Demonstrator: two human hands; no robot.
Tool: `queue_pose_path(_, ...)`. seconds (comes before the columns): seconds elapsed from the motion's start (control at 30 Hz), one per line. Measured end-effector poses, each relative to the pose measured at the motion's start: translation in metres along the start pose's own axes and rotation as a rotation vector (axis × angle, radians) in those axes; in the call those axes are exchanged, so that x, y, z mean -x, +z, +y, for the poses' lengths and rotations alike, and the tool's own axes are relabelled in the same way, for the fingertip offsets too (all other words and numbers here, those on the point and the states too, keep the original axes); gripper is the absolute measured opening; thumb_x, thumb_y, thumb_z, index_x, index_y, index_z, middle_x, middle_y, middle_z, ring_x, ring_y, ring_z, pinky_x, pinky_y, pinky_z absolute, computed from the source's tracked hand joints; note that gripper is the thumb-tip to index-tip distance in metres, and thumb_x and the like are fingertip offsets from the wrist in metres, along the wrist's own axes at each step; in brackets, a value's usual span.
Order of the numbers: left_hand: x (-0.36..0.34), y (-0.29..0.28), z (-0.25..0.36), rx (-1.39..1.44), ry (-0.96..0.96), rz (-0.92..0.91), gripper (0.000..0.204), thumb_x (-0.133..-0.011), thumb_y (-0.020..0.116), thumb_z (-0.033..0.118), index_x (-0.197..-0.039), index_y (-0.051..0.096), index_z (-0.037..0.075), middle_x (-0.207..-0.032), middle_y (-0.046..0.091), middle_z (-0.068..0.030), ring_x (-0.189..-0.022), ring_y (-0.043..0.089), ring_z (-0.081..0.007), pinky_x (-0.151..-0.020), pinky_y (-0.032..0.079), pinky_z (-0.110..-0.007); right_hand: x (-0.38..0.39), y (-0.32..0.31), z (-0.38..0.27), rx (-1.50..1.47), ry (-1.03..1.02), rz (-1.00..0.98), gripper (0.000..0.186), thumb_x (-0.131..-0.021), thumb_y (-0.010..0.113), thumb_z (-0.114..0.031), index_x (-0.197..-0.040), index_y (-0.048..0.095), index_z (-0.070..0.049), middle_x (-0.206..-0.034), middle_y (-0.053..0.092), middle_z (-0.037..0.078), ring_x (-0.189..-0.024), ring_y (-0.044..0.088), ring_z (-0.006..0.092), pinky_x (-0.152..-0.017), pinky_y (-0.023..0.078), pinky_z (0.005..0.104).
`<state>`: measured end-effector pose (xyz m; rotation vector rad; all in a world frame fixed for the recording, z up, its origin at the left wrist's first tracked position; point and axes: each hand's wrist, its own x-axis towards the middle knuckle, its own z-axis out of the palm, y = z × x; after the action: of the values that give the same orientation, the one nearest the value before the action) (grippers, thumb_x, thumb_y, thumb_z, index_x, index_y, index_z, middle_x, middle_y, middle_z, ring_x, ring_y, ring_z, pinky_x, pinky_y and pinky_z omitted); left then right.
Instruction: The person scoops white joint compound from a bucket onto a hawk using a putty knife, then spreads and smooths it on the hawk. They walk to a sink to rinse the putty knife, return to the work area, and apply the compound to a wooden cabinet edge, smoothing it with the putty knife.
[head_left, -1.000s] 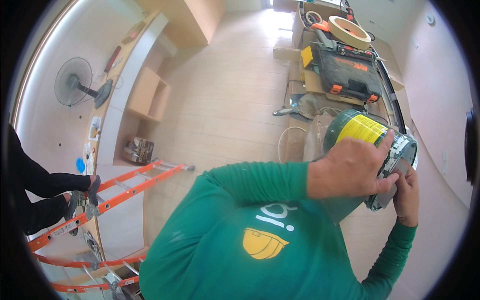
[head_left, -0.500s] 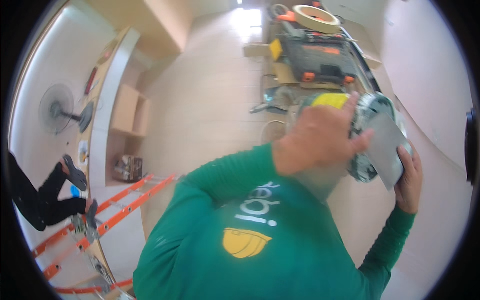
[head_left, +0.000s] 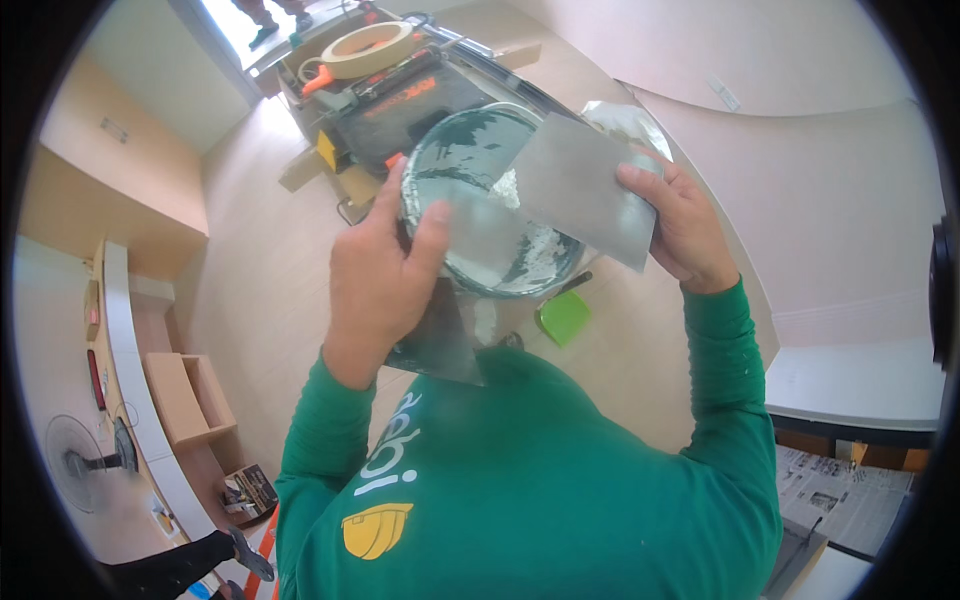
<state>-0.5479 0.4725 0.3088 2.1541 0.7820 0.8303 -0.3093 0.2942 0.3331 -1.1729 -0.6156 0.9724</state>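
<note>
Grip: R hand [head_left: 690, 220] pinches metal blade [head_left: 580, 185] over mouth of bucket [head_left: 450, 158]; L hand [head_left: 375, 285] clasps bucket rim, L of blade. Step (judged): working residue [head_left: 507, 188] w/ blade — next move prob. calls for edge flush to inner wall. Rim: main obstruction. Beyond grip — tool case [head_left: 400, 115], tape roll [head_left: 372, 66]; below, toward wearer: green dustpan [head_left: 565, 320].

Bucket [head_left: 450, 150] dark green, streaked white; blade [head_left: 585, 185] plain grey; shirt [head_left: 560, 490] green with 1 yellow helmet [head_left: 377, 532].

Our left hand [head_left: 375, 285] curled, thumb [head_left: 432, 228] and forefinger [head_left: 386, 200] parted, our right hand [head_left: 692, 228] gripping, thumb on top, both arms [head_left: 724, 370] reaching forward.
</note>
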Motion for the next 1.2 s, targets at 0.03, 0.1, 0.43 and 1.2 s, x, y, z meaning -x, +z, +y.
queue_pose_path(0.03, 0.001, -0.001, 0.002, -0.014, -0.024, -0.016, 0.062, -0.097, 0.063, 0.037, -0.142, 0.056, -0.005, -0.07, 0.064, -0.0192, -0.063, 0.066, -0.0293, -0.067, 0.053, -0.038, 0.002, -0.006, 0.001, -0.017, -0.014, 0.001, 0.034, -0.104, 0.061, -0.018, -0.132, 0.061, 0.002, -0.118, 0.069, 0.007, -0.104, 0.066, 0.0125, -0.093, 0.054, 0.0288)
queue_pose_path(0.1, 0.0, -0.002, -0.009, -0.009, -0.027, 0.006, 0.058, -0.098, 0.062, 0.034, -0.141, 0.057, -0.004, -0.069, 0.062, -0.0169, -0.063, 0.062, -0.0247, -0.067, 0.052, -0.036, 0.006, -0.021, 0.003, -0.05, -0.044, 0.005, 0.036, -0.104, 0.061, -0.018, -0.134, 0.059, 0.002, -0.12, 0.068, 0.007, -0.105, 0.066, 0.0131, -0.093, 0.054, 0.0294)
queue_pose_path(0.43, 0.007, -0.017, -0.04, 0.234, -0.155, -0.023, 0.047, -0.106, 0.05, 0.03, -0.133, 0.062, -0.006, -0.096, 0.071, -0.0104, -0.086, 0.061, -0.0152, -0.082, 0.05, -0.03, 0.025, -0.065, 0.042, -0.019, -0.086, 0.265, 0.036, -0.104, 0.061, -0.02, -0.132, 0.06, 0.001, -0.11, 0.069, 0.006, -0.092, 0.067, 0.0105, -0.078, 0.056, 0.0268)
queue_pose_path(1.2, 0.009, -0.046, -0.059, 0.553, -0.422, -0.102, 0.035, -0.099, 0.053, 0.021, -0.121, 0.065, -0.003, -0.079, 0.063, 0.0005, -0.055, 0.047, -0.0055, -0.049, 0.036, -0.023, 0.026, -0.068, 0.086, 0.574, -0.105, 0.371, 0.04, -0.102, 0.065, -0.024, -0.132, 0.063, 0.002, -0.088, 0.069, 0.002, -0.07, 0.055, 0.0054, -0.062, 0.046, 0.024)
